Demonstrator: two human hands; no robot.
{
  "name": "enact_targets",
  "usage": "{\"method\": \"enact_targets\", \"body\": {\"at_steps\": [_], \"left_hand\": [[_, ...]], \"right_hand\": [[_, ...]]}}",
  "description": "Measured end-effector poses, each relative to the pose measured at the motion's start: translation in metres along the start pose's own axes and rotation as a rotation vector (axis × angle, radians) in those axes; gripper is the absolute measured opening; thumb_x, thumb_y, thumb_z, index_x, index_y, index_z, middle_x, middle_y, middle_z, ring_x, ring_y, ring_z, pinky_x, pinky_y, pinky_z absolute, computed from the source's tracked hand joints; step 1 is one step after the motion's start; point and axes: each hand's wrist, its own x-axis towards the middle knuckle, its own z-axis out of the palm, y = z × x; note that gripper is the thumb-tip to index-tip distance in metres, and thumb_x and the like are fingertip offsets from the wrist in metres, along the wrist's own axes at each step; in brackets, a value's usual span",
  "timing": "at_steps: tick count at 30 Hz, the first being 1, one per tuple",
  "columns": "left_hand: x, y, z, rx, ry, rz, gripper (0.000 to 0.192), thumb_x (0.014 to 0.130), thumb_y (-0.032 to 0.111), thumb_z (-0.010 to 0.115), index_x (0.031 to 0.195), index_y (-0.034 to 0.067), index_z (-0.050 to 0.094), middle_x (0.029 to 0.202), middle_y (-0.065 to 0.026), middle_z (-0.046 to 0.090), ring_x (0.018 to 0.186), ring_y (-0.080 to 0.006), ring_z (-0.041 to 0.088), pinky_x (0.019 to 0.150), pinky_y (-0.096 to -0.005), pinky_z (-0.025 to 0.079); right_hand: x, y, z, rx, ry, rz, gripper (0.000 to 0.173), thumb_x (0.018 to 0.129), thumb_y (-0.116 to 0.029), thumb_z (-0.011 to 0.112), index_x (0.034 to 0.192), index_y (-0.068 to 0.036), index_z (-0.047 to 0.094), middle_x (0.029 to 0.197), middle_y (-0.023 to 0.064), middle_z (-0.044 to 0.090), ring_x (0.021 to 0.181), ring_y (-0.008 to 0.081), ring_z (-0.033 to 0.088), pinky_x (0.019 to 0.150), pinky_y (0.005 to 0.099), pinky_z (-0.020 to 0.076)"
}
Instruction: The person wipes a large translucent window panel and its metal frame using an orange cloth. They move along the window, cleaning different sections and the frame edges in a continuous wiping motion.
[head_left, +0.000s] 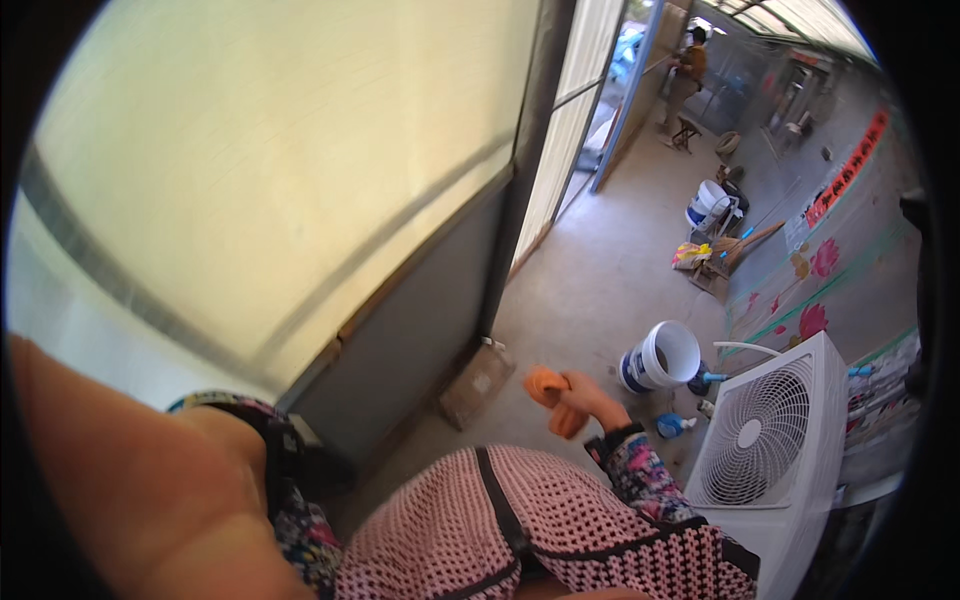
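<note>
A crumpled orange cloth (555, 401) is gripped in my right hand (589, 397), low above the concrete floor. Just right of that hand, a white plastic bucket (671, 358) with a blue label stands open at the top. My left hand (135, 465) looms very close to the camera at the lower left. Its fingers cannot be made out, so what it holds or touches is unclear. Beyond it rises a pale yellow translucent panel (300, 165) in a dark metal frame. My pink and black mesh-patterned garment (450, 517) fills the bottom of the view.
A white outdoor air-conditioner unit (750, 435) stands at right, beside a blue bottle (673, 425). A cardboard box (476, 382) lies by the panel's base. Farther off are another bucket (706, 204), a broom (750, 244), a folding stool (685, 135) and a standing person (686, 75).
</note>
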Motion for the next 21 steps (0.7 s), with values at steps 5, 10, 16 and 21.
{"method": "enact_targets", "body": {"at_steps": [5, 10, 16, 21], "left_hand": [[0.014, -0.001, 0.032, -0.022, -0.009, 0.022, 0.066, 0.107, 0.042, 0.047, 0.154, -0.002, 0.034, 0.144, -0.0309, 0.052, 0.131, -0.0469, 0.055, 0.112, -0.057, 0.043], [0.025, -0.008, 0.071, -0.038, -0.035, 0.031, 0.064, 0.107, 0.04, 0.048, 0.153, -0.002, 0.035, 0.143, -0.0305, 0.053, 0.131, -0.0463, 0.055, 0.112, -0.057, 0.043], [0.032, -0.011, 0.102, -0.034, -0.1, 0.046, 0.063, 0.106, 0.038, 0.048, 0.152, -0.003, 0.037, 0.142, -0.03, 0.054, 0.13, -0.0455, 0.056, 0.112, -0.057, 0.043], [0.032, -0.016, 0.117, -0.058, -0.102, 0.045, 0.062, 0.106, 0.037, 0.049, 0.152, -0.004, 0.038, 0.141, -0.0297, 0.055, 0.129, -0.0449, 0.057, 0.111, -0.057, 0.043]], "right_hand": [[-0.018, 0.059, -0.029, 0.037, 0.03, -0.003, 0.039, 0.081, -0.012, 0.06, 0.118, -0.002, 0.068, 0.11, 0.0248, 0.072, 0.105, 0.0406, 0.069, 0.09, 0.0454, 0.0535], [-0.034, 0.091, -0.057, -0.023, 0.118, 0.076, 0.035, 0.084, -0.016, 0.062, 0.117, -0.005, 0.068, 0.109, 0.0227, 0.072, 0.105, 0.0385, 0.069, 0.089, 0.0446, 0.0537], [-0.033, 0.08, -0.067, -0.051, 0.154, 0.076, 0.04, 0.084, -0.027, 0.066, 0.12, -0.01, 0.066, 0.117, 0.0209, 0.07, 0.115, 0.0402, 0.064, 0.097, 0.0468, 0.0503], [-0.026, 0.07, -0.061, -0.018, 0.162, 0.045, 0.037, 0.083, -0.022, 0.065, 0.118, -0.009, 0.068, 0.117, 0.0216, 0.069, 0.113, 0.041, 0.064, 0.095, 0.0469, 0.051]]}}
